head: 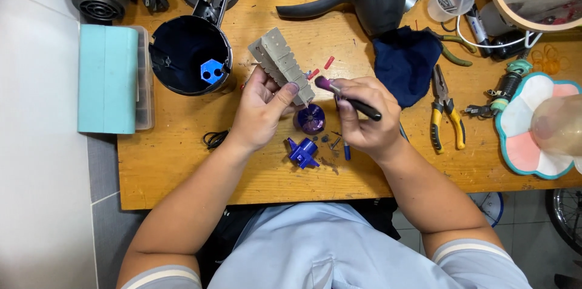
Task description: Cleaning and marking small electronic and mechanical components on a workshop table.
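My left hand (262, 107) grips a grey ribbed heating-element frame (280, 65), tilted up to the left above the wooden table (182, 162). My right hand (364, 116) holds a slim black tool with a purple tip (347, 98), the tip pointing at the lower end of the frame. Below the hands lie a round purple fan part (311, 119), a blue plastic piece (302, 152) and a few small screws.
A black cylindrical housing (190, 54) with a blue hexagon inside stands at the left beside a teal box (108, 78). A black dryer shell (364, 1), dark blue cloth (405, 62), yellow-handled pliers (445, 116) and a flower-shaped tray (533, 122) lie to the right.
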